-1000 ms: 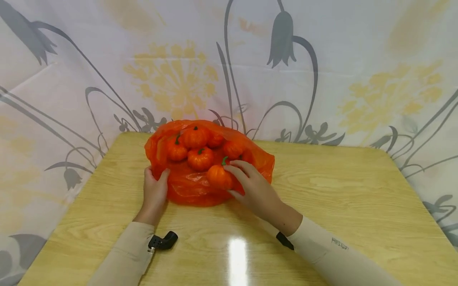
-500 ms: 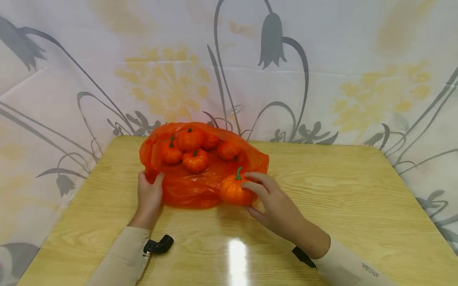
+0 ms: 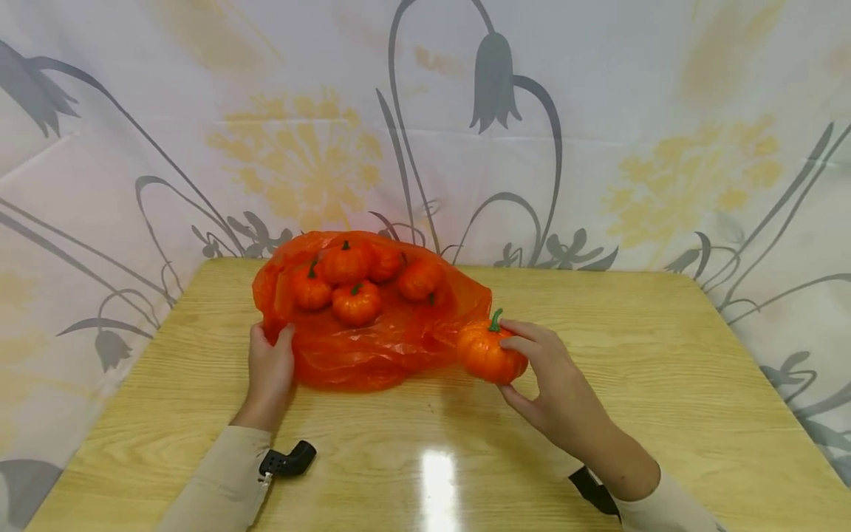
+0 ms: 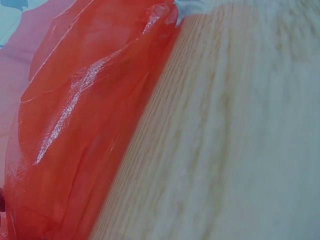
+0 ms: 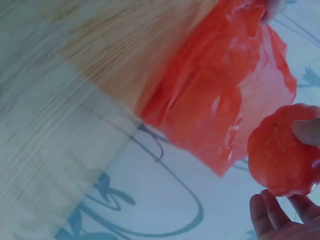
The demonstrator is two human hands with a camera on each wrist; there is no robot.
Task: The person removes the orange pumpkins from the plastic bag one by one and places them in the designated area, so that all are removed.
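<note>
My right hand (image 3: 565,391) grips a small orange pumpkin (image 3: 490,353) with a green stem, thumb below and fingers on top, just off the right end of an orange plastic bag (image 3: 352,363). The same pumpkin (image 5: 282,150) shows in the right wrist view between thumb and fingers. Several more pumpkins (image 3: 357,301) lie inside the bag, seen through its wide mouth. At the bag's left side my left hand (image 3: 271,369) holds the edge of the plastic between thumb and fingers. In the left wrist view the bag (image 4: 95,115) fills the left, and that hand is almost wholly out of frame.
Both hands work over a light wooden table (image 3: 631,347). Behind it hangs a white cloth (image 3: 598,133) with grey and yellow flowers. A black wrist device (image 3: 288,459) sits on the left sleeve, another (image 3: 594,490) by the right wrist.
My right hand has drawn the pumpkin rightward from the bag's opening to beyond its right end. My left hand keeps its hold on the bag. The whole view has shifted slightly.
</note>
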